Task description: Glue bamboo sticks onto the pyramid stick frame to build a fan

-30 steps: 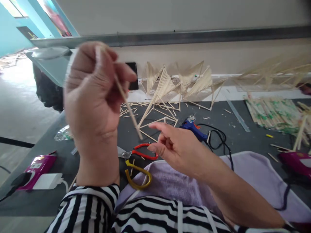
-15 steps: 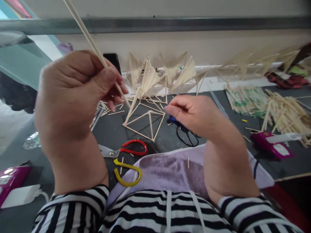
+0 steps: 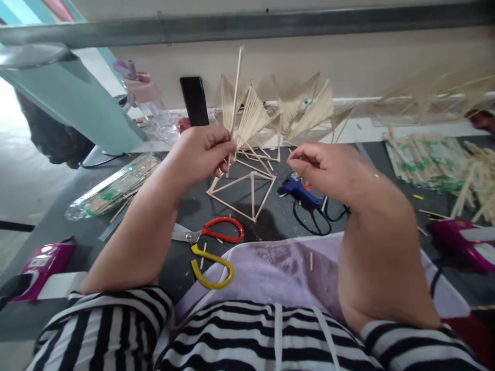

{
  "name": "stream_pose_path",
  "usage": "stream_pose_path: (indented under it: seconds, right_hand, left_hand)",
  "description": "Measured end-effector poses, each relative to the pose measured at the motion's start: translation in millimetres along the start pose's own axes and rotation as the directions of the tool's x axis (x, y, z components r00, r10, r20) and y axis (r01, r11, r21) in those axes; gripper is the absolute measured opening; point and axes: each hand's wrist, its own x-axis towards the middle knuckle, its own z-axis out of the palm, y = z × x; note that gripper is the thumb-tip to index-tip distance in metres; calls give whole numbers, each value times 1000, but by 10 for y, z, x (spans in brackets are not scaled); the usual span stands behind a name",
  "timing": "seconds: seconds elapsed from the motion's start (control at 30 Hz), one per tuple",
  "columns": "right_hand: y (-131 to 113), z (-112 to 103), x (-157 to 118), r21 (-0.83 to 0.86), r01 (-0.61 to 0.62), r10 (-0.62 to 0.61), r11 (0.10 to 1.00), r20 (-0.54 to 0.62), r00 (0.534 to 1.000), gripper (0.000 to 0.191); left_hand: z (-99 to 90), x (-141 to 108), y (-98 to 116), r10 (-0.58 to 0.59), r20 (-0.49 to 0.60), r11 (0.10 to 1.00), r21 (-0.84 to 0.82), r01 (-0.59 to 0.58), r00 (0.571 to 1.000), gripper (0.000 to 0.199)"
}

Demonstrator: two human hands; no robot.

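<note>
My left hand [image 3: 204,152] pinches a thin wooden stick [image 3: 237,85], which stands nearly upright over the back left of a small stick frame [image 3: 253,198]. The frame, made of joined triangles, rests on the dark table. To its right, my right hand [image 3: 319,167] hovers with thumb and fingertips brought together; anything between them is too small to make out. A blue glue gun [image 3: 301,193] lies beneath my right hand. Scissors with one red and one yellow handle [image 3: 222,237] lie open nearer my body.
Finished-looking stick models [image 3: 251,116] line the wall, beside a black phone [image 3: 194,100]. Wrapped sticks [image 3: 421,159] lie at right, another packet [image 3: 116,185] at left. Magenta devices [image 3: 48,265] flank both sides. A teal cylinder [image 3: 85,103] and a bottle [image 3: 145,98] stand back left.
My left hand has moved forward and right, away from the camera, and its stick is now more upright. The view has shifted left, showing the bottle and more of the glue gun.
</note>
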Motion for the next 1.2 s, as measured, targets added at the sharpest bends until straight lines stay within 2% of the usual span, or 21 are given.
stream_pose_path:
  seconds: [0.17, 0.43, 0.53, 0.67, 0.83, 0.97, 1.1, 1.2]
  right_hand:
    - [-3, 151, 87, 24, 34, -33, 999, -5, 999, 22]
    - [29, 317, 159, 8, 52, -52, 999, 37, 998, 22]
    - [31, 351, 168, -5, 45, -45, 999, 49, 998, 23]
    - [31, 388, 186, -19, 43, -42, 999, 48, 998, 22]
    - [0, 409, 203, 12, 56, -56, 998, 28, 998, 20]
    - [-40, 475, 238, 157, 26, -23, 987, -23, 999, 20]
    - [-99, 618, 403, 457, -102, 108, 884, 13, 994, 21]
    - [-158, 705, 594, 581, -129, 118, 804, 57, 991, 23]
  left_hand:
    - [0, -123, -323, -133, -44, 989, 51, 135, 990, 16]
    - [60, -150, -766, -225, -87, 974, 5, 227, 970, 4]
    - [67, -144, -878, -228, -67, 972, 39, 231, 971, 6]
    - [77, -146, -1005, -157, -50, 976, 148, 163, 986, 13]
    - [113, -143, -1039, -146, -46, 969, 193, 152, 988, 16]
    - [117, -151, -962, -149, -46, 957, 246, 156, 988, 16]
    - [82, -159, -894, -79, -54, 929, 359, 93, 995, 16]
    - [57, -157, -864, -38, -55, 893, 447, 58, 998, 17]
